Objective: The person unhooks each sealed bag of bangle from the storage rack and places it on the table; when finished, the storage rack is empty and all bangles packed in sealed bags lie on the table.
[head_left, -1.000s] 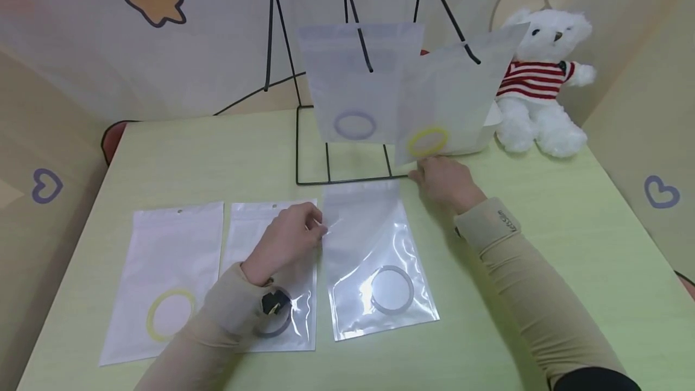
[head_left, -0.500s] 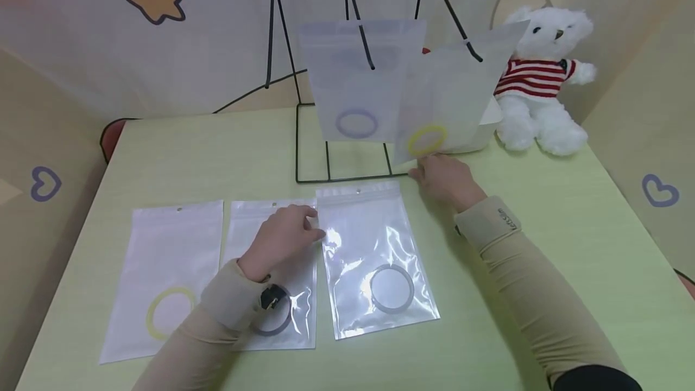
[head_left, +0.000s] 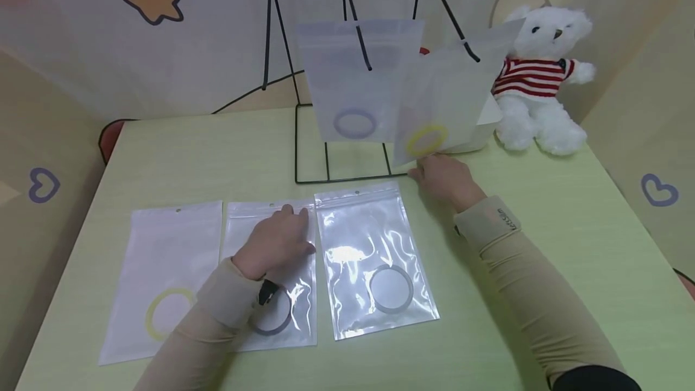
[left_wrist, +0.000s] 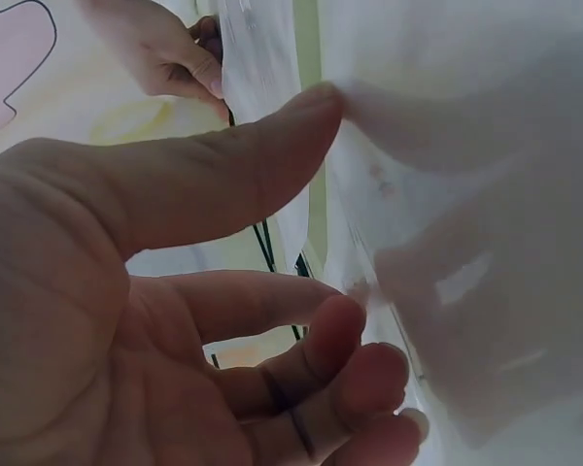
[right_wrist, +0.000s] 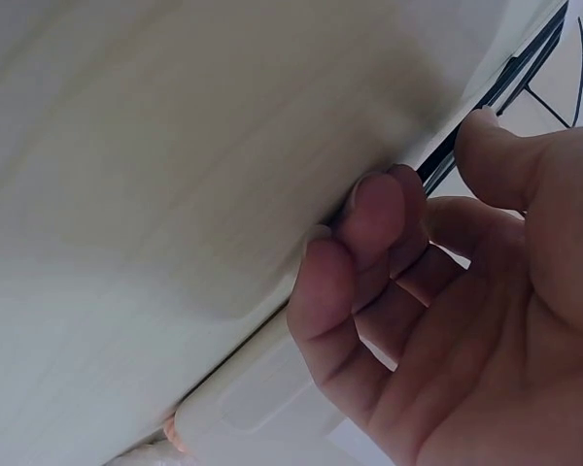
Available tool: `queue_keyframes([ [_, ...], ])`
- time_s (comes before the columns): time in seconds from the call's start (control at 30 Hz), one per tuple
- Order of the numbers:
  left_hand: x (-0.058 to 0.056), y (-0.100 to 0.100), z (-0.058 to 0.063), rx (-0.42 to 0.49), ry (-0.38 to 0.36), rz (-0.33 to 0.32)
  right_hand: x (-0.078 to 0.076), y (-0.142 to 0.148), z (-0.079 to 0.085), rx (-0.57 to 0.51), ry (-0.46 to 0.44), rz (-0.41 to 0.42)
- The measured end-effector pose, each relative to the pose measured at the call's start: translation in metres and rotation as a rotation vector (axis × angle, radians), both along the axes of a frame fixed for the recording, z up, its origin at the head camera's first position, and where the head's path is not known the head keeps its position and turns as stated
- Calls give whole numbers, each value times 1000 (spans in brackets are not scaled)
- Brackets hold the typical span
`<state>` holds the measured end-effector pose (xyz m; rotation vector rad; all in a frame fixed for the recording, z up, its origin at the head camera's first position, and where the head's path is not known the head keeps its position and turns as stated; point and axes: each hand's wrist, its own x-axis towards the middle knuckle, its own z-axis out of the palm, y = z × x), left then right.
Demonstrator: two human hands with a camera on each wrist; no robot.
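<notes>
My left hand [head_left: 276, 242] lies over the middle zip bag [head_left: 295, 318], which holds a dark ring. In the left wrist view, the thumb [left_wrist: 272, 160] and bent fingers are apart, with their tips at the glossy bag surface. At the front right corner of the black wire display rack [head_left: 353, 180], my right hand [head_left: 446, 181] grips the base bar. Curled fingertips [right_wrist: 374, 209] meet that bar close to the tabletop. A bag with a purple ring [head_left: 358, 86] and a bag with a yellow ring [head_left: 434, 101] hang on two of the hooks.
On the table [head_left: 488, 330], a white bag with a yellow ring [head_left: 168, 246] lies left of the middle one, and a clear-fronted bag with a grey ring [head_left: 361, 234] lies right. A white teddy bear [head_left: 543, 77] sits behind right. The left hook [head_left: 268, 35] is bare.
My left hand has drawn left, away from the right-hand bag and onto the middle bag. That right-hand bag's top edge shifted slightly left. My right hand stays on the rack base.
</notes>
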<state>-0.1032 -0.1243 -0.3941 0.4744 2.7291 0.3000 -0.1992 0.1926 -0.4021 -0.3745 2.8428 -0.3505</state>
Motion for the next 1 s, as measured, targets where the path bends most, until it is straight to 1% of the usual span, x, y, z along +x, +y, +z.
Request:
queue_keyframes([
  [0.13,-3,-2,0,7,-2,19,0,-1,-1,0,-2,-9],
  [0.2,-5,-2,0,24,-12,36,0,-1,-1,-4,-3,-10],
  [0.3,-7,-2,4,74,2,63,0,-2,-1,-4,-1,-13],
  [0.4,-10,0,13,155,48,104,0,-1,-1,0,-3,-10],
  [0.5,-14,5,26,259,95,147,0,-1,-1,3,-5,-5],
  [0.6,-17,12,38,354,137,167,0,-1,-1,1,-4,-7],
  [0.8,-23,29,54,495,203,165,-1,-1,-2,-3,-12,-24],
  [1.0,-30,44,66,640,280,150,-1,-1,-3,-11,3,-23],
])
